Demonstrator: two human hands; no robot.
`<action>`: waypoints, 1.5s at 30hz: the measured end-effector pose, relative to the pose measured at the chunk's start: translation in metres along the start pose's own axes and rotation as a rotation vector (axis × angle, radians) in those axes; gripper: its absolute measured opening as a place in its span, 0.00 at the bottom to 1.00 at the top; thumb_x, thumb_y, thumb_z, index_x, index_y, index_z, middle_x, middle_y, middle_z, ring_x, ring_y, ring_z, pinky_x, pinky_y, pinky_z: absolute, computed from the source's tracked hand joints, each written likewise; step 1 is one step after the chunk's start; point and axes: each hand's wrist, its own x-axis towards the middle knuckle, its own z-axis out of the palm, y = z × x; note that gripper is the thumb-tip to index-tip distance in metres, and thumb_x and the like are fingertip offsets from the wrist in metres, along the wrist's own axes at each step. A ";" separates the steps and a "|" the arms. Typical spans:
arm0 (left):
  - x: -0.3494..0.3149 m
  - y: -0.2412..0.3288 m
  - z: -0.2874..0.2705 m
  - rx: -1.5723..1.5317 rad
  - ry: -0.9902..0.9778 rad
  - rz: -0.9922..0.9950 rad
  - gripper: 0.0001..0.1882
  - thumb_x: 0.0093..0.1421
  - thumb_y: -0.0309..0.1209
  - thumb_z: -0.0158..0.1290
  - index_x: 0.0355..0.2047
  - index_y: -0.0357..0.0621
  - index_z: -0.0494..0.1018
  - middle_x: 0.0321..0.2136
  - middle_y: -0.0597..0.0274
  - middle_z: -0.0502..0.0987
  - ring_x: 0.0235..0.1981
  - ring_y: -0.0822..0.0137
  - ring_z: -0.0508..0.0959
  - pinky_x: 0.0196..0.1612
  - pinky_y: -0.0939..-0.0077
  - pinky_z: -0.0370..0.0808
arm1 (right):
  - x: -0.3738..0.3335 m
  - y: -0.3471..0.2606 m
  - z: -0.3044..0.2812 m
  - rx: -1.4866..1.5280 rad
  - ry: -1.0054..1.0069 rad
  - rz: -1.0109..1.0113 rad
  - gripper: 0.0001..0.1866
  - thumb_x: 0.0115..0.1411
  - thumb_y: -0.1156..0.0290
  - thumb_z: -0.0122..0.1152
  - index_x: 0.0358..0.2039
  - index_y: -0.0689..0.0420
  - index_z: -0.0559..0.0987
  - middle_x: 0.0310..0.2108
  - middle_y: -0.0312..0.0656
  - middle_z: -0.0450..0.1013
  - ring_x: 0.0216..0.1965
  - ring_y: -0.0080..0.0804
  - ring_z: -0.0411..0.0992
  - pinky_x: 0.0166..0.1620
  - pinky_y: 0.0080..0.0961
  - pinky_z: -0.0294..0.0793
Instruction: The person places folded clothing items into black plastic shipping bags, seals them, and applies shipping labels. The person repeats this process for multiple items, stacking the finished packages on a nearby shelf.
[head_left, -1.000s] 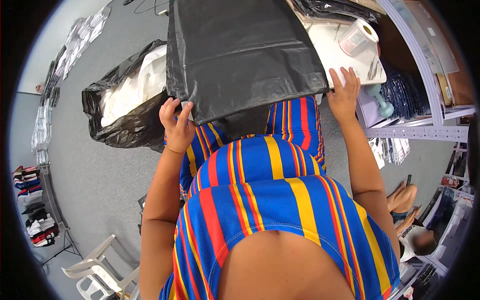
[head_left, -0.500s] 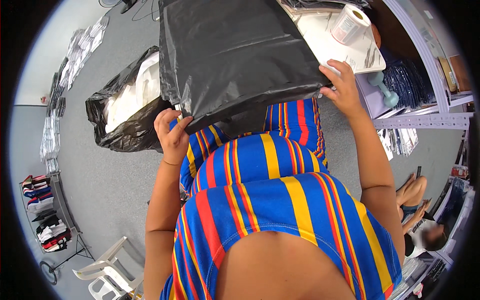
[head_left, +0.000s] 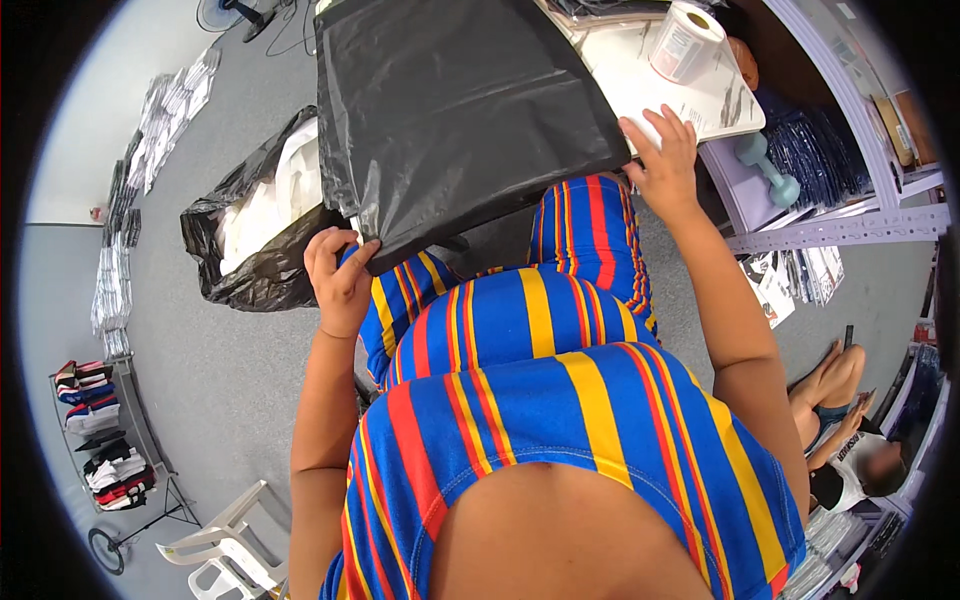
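Observation:
A wide, flat stack of black plastic bags [head_left: 460,110], glossy and creased, lies in front of me with its near edge above my lap. At the near left corner my left hand [head_left: 340,280] is closed, its thumb and fingers pinching the plastic. A small whitish strip shows beside those fingertips. My right hand [head_left: 665,165] is at the near right corner, thumb by the lower edge and fingers above, with the corner between them. Its fingers lie over the white marbled tabletop [head_left: 625,55]. The undersides of both grips are hidden.
A white label roll [head_left: 686,42] stands on the tabletop. To the right, a pale blue dumbbell [head_left: 768,170] sits on a lilac shelf [head_left: 840,225]. An opened black bag [head_left: 255,285] with white material stands left. A white chair [head_left: 225,545] and a seated person [head_left: 850,440] are nearby.
My right hand has moved slightly left and away from me, and the stack's right corner has shifted with it. My left hand keeps its hold on the left corner.

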 end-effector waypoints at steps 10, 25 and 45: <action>-0.005 0.000 0.005 -0.037 -0.087 -0.078 0.16 0.32 0.17 0.47 0.24 0.46 0.74 0.34 0.60 0.67 0.42 0.57 0.64 0.46 0.66 0.59 | 0.005 0.015 -0.011 0.368 -0.084 -0.161 0.16 0.36 0.79 0.54 0.29 0.49 0.77 0.43 0.40 0.63 0.47 0.38 0.59 0.51 0.37 0.54; -0.012 -0.008 0.019 -0.278 -0.094 -0.461 0.08 0.48 0.29 0.50 0.17 0.40 0.67 0.38 0.56 0.66 0.42 0.59 0.61 0.46 0.68 0.54 | 0.024 0.004 -0.008 0.433 -0.182 0.128 0.09 0.46 0.69 0.54 0.16 0.61 0.71 0.41 0.44 0.65 0.42 0.42 0.61 0.45 0.30 0.58; 0.067 0.067 0.005 -1.412 -0.413 -0.821 0.15 0.58 0.34 0.42 0.42 0.37 0.63 0.40 0.57 0.66 0.37 0.69 0.69 0.36 0.82 0.66 | -0.006 -0.003 -0.077 0.210 0.118 -0.014 0.15 0.47 0.77 0.42 0.33 0.55 0.75 0.40 0.41 0.69 0.49 0.37 0.62 0.52 0.36 0.52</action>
